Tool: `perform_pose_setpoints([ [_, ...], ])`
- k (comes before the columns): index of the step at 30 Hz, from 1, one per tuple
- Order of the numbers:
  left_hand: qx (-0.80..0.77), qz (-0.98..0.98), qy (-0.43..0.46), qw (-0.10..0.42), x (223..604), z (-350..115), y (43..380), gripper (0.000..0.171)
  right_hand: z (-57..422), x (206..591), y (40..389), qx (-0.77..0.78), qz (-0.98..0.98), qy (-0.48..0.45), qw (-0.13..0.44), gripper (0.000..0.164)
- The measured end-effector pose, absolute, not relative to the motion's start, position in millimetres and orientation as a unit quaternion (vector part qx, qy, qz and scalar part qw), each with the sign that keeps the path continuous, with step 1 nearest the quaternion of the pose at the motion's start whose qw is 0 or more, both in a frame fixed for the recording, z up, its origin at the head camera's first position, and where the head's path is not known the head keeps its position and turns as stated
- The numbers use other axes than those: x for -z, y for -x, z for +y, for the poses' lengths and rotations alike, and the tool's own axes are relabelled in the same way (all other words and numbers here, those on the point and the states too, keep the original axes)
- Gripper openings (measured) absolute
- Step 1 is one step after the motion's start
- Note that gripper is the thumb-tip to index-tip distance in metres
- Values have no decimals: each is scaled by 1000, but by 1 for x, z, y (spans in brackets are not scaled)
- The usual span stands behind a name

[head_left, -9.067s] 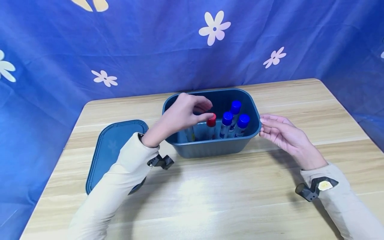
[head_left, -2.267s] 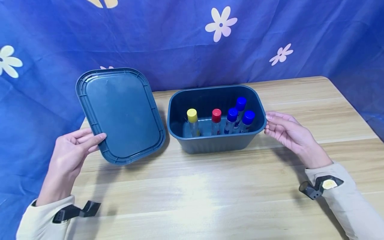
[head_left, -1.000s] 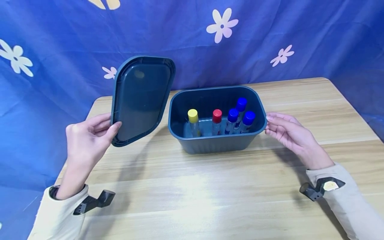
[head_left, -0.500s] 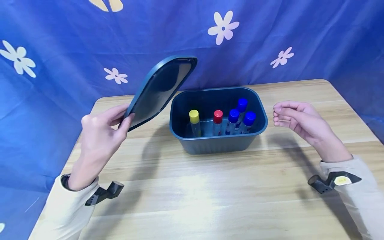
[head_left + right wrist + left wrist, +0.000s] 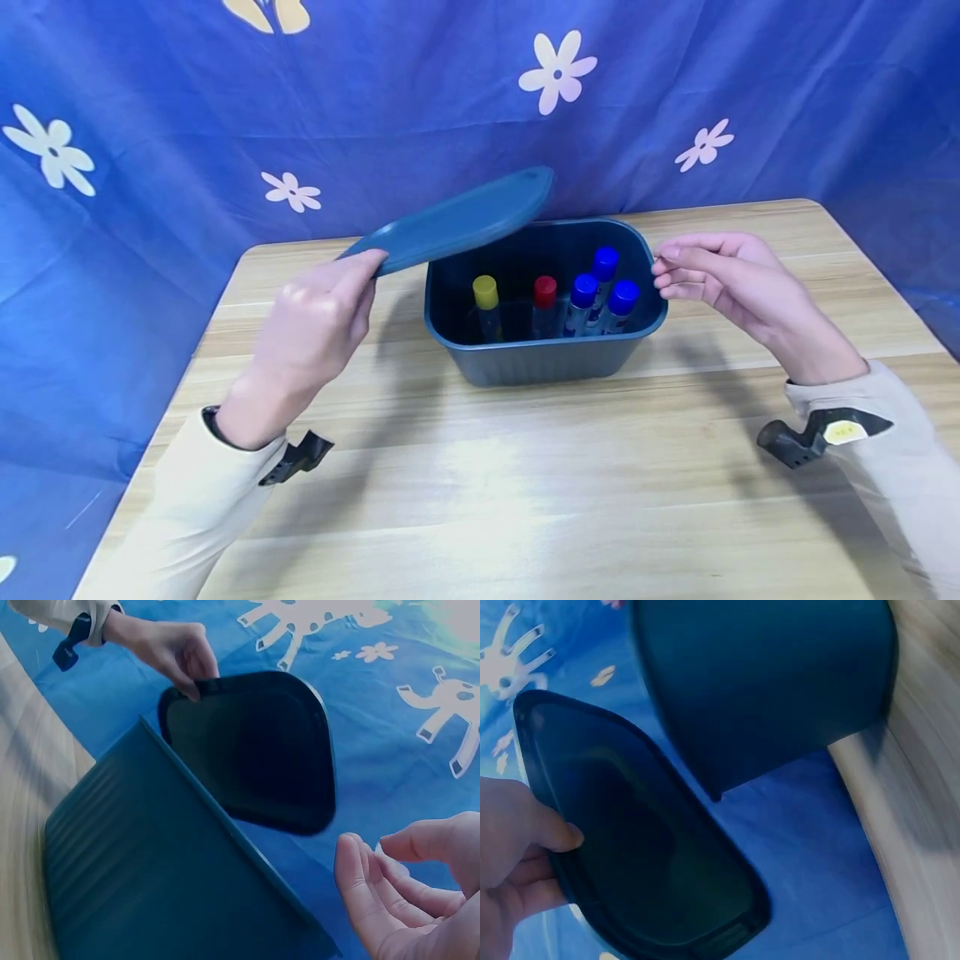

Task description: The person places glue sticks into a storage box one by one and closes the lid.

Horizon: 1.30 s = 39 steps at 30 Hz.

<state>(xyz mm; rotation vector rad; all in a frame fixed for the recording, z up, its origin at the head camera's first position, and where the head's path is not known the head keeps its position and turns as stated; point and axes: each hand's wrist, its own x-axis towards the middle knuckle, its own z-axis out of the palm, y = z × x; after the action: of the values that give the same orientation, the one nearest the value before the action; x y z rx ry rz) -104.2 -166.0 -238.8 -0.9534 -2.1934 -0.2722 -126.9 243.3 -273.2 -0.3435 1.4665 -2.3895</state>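
Note:
My left hand pinches one edge of a dark blue-green lid between thumb and fingers. The lid is tilted in the air over the back left of a matching plastic bin, its underside facing down. Inside the bin several clear tubes stand upright: one with a yellow cap, one with a red cap, the others with blue caps. Beside the bin's right end is my right hand, fingers loosely bent and holding nothing. The right wrist view shows a gap between those fingers and the bin rim.
The bin stands near the back of a pale wood table. Behind the table hangs a blue cloth with white flower prints. Each sleeve carries a black wrist camera.
The left hand took the lid from the table, carried it right, and turned it from upright to nearly flat over the bin. The right hand left the bin's rim and rose slightly.

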Motion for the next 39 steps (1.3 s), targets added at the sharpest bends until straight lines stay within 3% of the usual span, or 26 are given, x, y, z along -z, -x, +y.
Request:
perform_pose_setpoints([
  [7,54,-800,442,403,248,-146,113,19,229,264,131,820,532,111,178,19],
  [17,8,-761,504,409,256,-121,117,21,223,262,136,808,546,72,210,16],
  [25,-5,-724,530,441,261,-107,118,25,224,263,135,810,553,24,195,13],
  [30,56,-736,536,411,261,-109,120,17,227,263,133,827,532,10,180,16],
  [33,114,-784,474,384,256,-116,123,37,230,262,132,837,520,13,172,18],
  [37,202,-859,326,340,248,-126,126,69,234,262,132,840,516,26,165,18],
  [39,270,-885,258,277,244,-130,128,81,236,261,132,838,521,29,158,17],
])
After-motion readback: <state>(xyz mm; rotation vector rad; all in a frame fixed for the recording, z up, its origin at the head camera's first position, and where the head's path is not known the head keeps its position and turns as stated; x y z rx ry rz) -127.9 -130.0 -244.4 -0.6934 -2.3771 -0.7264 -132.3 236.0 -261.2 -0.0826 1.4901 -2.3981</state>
